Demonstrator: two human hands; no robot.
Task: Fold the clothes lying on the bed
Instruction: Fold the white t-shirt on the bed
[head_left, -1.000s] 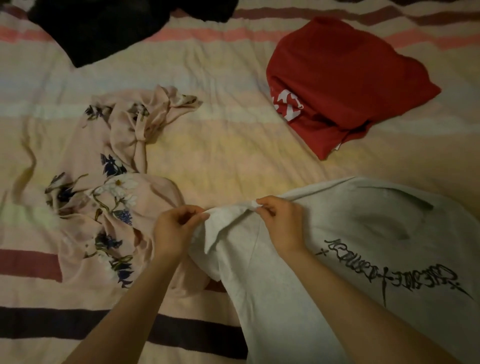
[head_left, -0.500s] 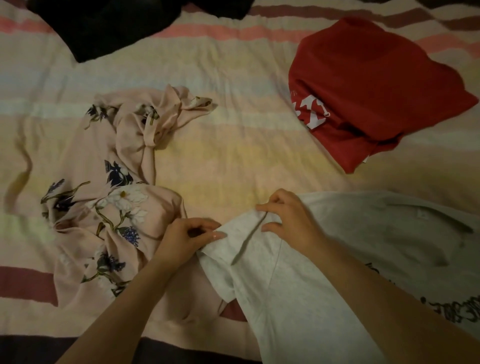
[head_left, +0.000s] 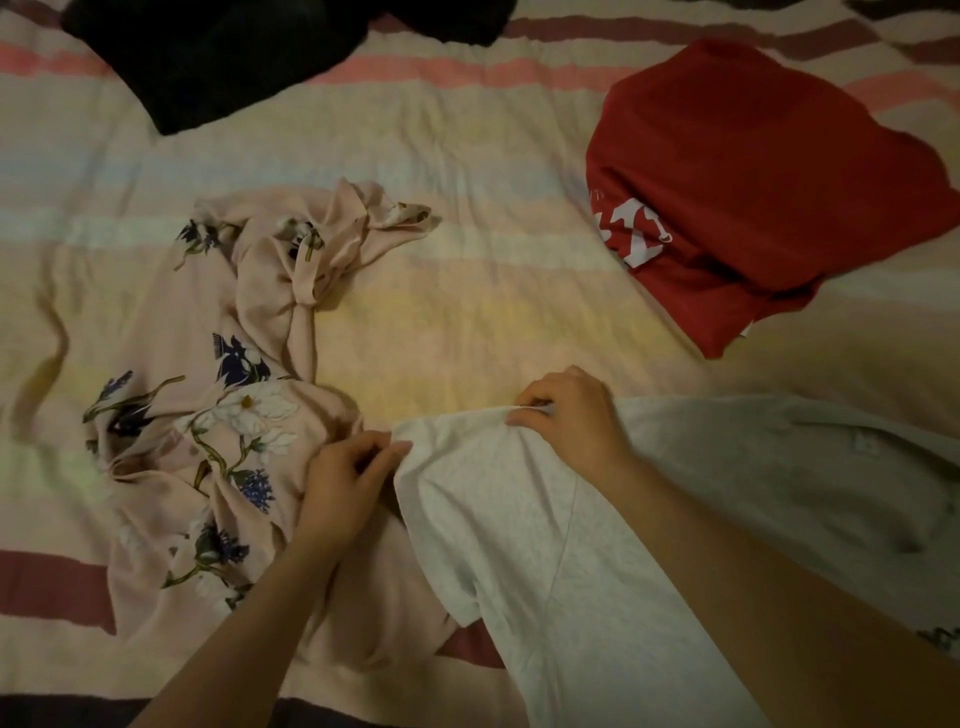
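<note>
Head view: grey T-shirt (head_left: 597, 545) spread over near right part of striped bed cover (head_left: 467, 291), sleeve edge lifted. Left hand (head_left: 345, 486) pinched on sleeve corner, thumb and fingers curled onto cloth. Right hand (head_left: 569, 418) pinched on same edge further right, fingers curled round a small fold. Print on shirt cut off at right frame edge. Pink floral garment (head_left: 218, 405) crumpled just beside left hand, partly under grey sleeve. Red garment (head_left: 748, 176) already folded, far right, well apart. Black garment (head_left: 234, 57) heaped at top, unfolded.

Step judged: straightening sleeve before folding in. Task roughly a quarter done, going by one folded of four.

Risks: sleeve overlapping floral cloth, so dragging could catch and pull it along; thin pinch could slip; loose knit could bunch, giving crooked fold.
</note>
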